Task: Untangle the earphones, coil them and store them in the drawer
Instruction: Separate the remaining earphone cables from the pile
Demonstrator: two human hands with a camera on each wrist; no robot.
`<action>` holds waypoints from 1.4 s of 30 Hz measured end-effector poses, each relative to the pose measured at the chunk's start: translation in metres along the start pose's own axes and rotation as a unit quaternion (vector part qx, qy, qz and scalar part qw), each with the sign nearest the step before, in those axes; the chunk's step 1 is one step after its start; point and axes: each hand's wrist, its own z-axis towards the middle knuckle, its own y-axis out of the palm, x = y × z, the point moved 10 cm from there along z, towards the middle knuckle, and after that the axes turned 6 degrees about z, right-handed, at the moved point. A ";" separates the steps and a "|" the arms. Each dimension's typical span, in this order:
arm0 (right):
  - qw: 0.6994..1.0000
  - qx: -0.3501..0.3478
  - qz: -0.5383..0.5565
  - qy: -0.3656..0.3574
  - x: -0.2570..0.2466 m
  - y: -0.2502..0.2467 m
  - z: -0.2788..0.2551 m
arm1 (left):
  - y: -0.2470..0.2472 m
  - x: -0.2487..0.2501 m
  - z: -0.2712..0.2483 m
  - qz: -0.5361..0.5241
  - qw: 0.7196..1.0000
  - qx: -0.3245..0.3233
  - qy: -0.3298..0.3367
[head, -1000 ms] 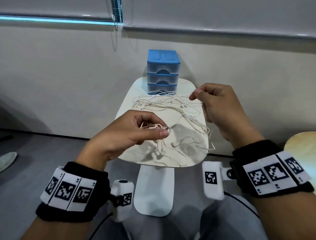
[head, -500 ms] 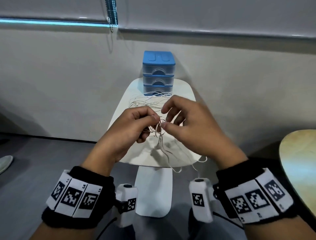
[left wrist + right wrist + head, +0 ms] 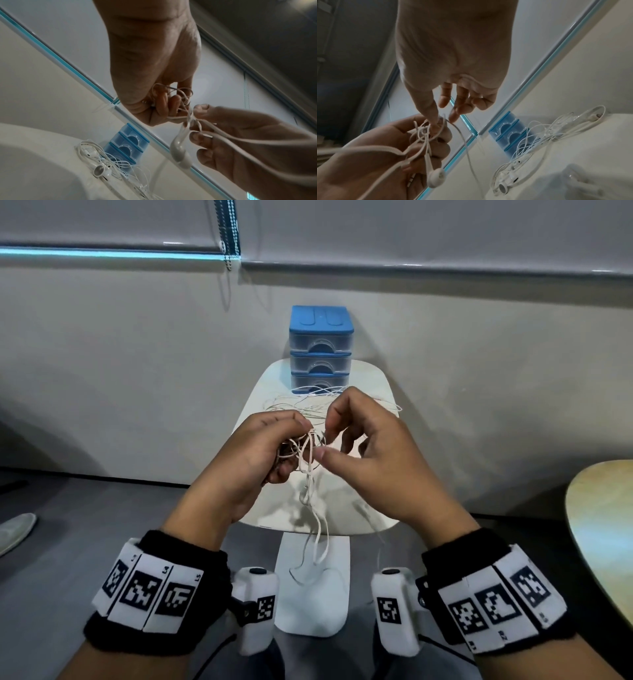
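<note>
Left hand (image 3: 260, 450) clutches the tangled earphones (image 3: 301, 446); right hand (image 3: 363, 446) pinches one strand.

In the head view, the left hand (image 3: 253, 453) covers most of the bunched white earphone cable (image 3: 301, 446), so how its loops cross cannot be told. The right hand (image 3: 370, 450) hides the middle of the small white table (image 3: 253, 405) and part of the loose earphones (image 3: 291, 405) lying there. The lowest level of the blue drawer unit (image 3: 320, 344) is partly screened by cable. A wooden tabletop (image 3: 603, 525) is cut off at the right edge.
</note>
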 end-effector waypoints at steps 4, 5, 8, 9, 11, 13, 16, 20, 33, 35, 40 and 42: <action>1.000 0.003 -0.031 0.001 0.002 0.002 0.000 | 0.004 0.002 0.001 -0.021 1.000 -0.004 0.000; 1.000 0.007 -0.023 -0.002 0.002 0.000 0.000 | 0.004 0.003 0.001 -0.030 1.000 -0.005 0.001; 0.999 0.031 -0.026 -0.005 0.002 -0.006 0.003 | 0.002 0.003 0.002 -0.063 0.998 0.000 -0.004; 0.999 0.039 -0.035 -0.007 0.001 -0.007 0.004 | 0.002 0.003 0.002 -0.070 0.998 -0.001 -0.006; 0.997 0.054 -0.046 -0.015 -0.002 -0.009 0.005 | 0.003 0.005 0.001 -0.076 0.997 -0.006 -0.009; 0.997 0.063 -0.037 -0.016 -0.002 -0.010 0.005 | 0.003 0.006 0.001 -0.083 0.996 -0.010 -0.011; 0.995 0.065 0.073 0.027 0.008 -0.011 0.004 | 0.002 0.002 0.000 -0.097 0.995 -0.013 -0.016; 0.977 0.061 0.193 0.068 0.011 -0.013 0.002 | 0.005 0.003 0.000 -0.079 0.997 -0.025 -0.003; 0.976 0.030 0.174 0.127 0.019 -0.014 0.003 | 0.004 0.014 0.003 -0.040 0.997 -0.019 0.060; 0.968 0.017 0.197 0.152 0.028 -0.012 0.001 | 0.009 0.012 0.004 -0.032 0.997 -0.028 0.063; 0.952 0.028 0.260 0.163 0.031 -0.014 0.000 | 0.017 0.012 0.006 -0.028 0.997 -0.031 0.057; 0.961 0.030 0.239 0.137 0.026 -0.017 0.002 | 0.016 0.011 0.006 -0.030 0.998 -0.027 0.052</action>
